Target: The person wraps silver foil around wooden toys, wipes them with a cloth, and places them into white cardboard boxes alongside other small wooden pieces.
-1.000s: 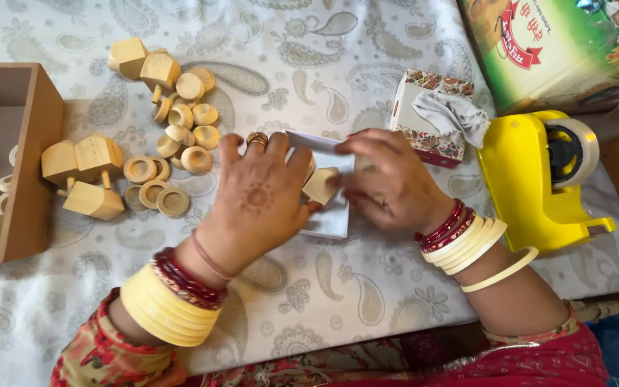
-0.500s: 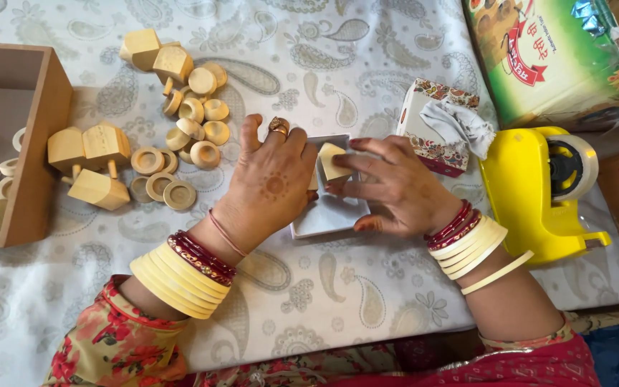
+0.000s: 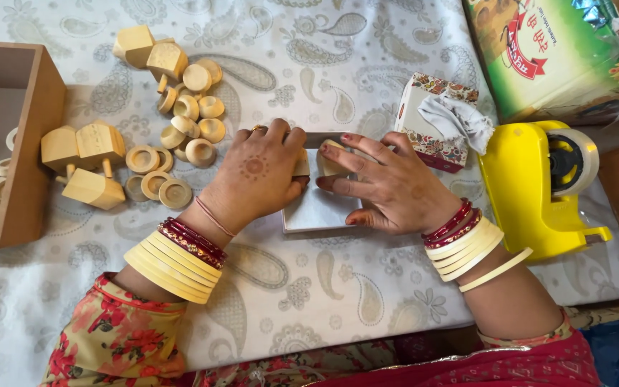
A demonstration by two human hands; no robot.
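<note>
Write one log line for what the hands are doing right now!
left hand: pressing wooden piece on small white box | right hand: fingers on same piece | nearby: wooden rings, yellow tape dispenser

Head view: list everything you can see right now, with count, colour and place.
Small box: one, grey-white, table centre, under both hands.
Wooden piece: one, pale, on the small box between the fingers.
Wooden rings: many, pale, loose pile left of centre.
Wooden blocks: several pegged, pale, beside the tray and at top left.
Wooden tray: one, brown, left edge, holding more pieces.
Tissue box: one, floral, right of the hands.
Tape dispenser: one, yellow, right side.
Printed bag: one, green, top right.
Tablecloth: white, grey paisley.
Left hand: on the box, bangles at the wrist.
Right hand: on the box, bangles at the wrist.
</note>
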